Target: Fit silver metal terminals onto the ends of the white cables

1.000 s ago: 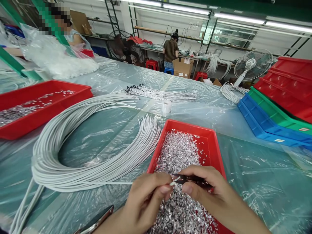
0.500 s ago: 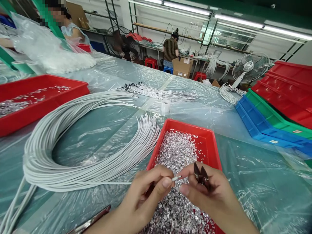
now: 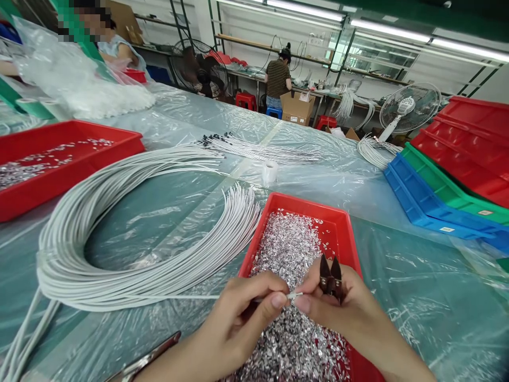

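Note:
My left hand [image 3: 254,313] pinches a white cable [image 3: 194,297] close to its end, between thumb and forefinger. The cable's tip [image 3: 294,295] points right, toward my right hand [image 3: 338,302]. A pair of dark wire cutters [image 3: 331,276] sits in my right hand, jaws up and parted, its handles hidden by the palm. The thumb and forefinger of that hand close in on the tip; whether they grip it I cannot tell. Both hands are over a red tray [image 3: 353,239] of small shiny metal bits [image 3: 288,244]. The cable runs back to a large coiled bundle [image 3: 63,265] at left.
Another red tray [image 3: 71,191] stands at left. Beyond the coil lie dark-tipped cables [image 3: 258,148] and a white roll [image 3: 270,172]. Stacked red, green and blue trays [image 3: 457,175] rise at right. A dark-handled tool [image 3: 151,355] lies by my left forearm. Two people work farther back.
My left hand has shifted slightly right with the cable. The right thumb and forefinger have come together around the cable's tip. The cutters have swung slightly more upright.

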A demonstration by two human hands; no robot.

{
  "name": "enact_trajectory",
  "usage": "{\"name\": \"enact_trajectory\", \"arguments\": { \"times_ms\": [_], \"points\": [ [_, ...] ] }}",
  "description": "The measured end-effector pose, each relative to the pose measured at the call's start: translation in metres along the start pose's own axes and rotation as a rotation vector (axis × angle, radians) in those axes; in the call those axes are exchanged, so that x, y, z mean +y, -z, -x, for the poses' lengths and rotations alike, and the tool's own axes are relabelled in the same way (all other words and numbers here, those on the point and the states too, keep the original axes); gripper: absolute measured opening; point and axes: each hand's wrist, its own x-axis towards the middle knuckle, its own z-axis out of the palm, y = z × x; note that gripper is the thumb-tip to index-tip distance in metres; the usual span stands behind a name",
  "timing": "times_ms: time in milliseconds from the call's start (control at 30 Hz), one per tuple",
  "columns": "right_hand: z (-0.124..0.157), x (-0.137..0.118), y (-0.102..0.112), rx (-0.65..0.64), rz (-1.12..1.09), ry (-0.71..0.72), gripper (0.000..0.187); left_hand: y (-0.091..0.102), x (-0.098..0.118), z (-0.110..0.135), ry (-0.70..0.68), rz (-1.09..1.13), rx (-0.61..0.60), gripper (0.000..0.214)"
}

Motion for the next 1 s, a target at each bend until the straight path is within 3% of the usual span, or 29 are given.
{"name": "enact_trajectory", "arguments": {
  "times_ms": [367,567,767,1000],
  "points": [
    [-0.003,-0.001,0.004,-0.014,-0.015,-0.114,0.022,0.002,0.000,0.000,0.018,0.014,-0.059,0.019],
    [0.002,0.000,-0.005,0.077,0.189,0.097,0.007,0.000,-0.003,0.001,0.056,0.047,-0.033,0.018],
    [0.004,0.001,-0.005,0.084,0.436,0.355,0.009,-0.002,-0.002,0.002,0.070,0.065,-0.040,0.013],
    [0.003,0.000,-0.008,0.099,0.414,0.321,0.008,-0.006,-0.011,0.005,-0.012,0.041,0.085,0.008]
  ]
}}
